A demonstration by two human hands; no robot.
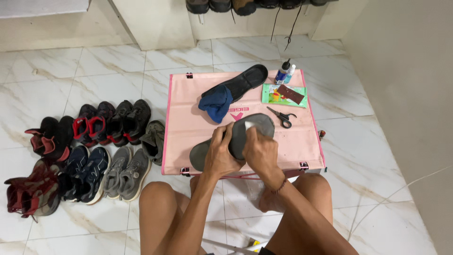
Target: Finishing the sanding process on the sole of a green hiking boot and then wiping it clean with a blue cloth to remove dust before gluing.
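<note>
Left hand (222, 153): fingers curled over the near edge of a grey shoe insole (236, 137), clamped on it and holding it against the table.
Right hand (259, 148): closed around a small white pad (249, 125), pressing it onto the insole's upper face; a thin band circles the wrist.
Grey insole: lies tilted on the front part of the pink folding table (188, 123), heel end toward the table's near-left edge, toe end pointing at the scissors.
Scissors (282, 116): black-handled, blades parted a little, just beyond the insole's toe.
Black insole (243, 81): farther back on the table, a blue cloth (217, 105) lying over its near end.
Back right corner: two small bottles (284, 73) beside a green packet (278, 96) with a dark brown strip (290, 94) on top.
Floor, left of table: rows of shoes (89, 146) on white marble tiles (94, 61).
Person: seated, bare knees just under the table's near edge.
</note>
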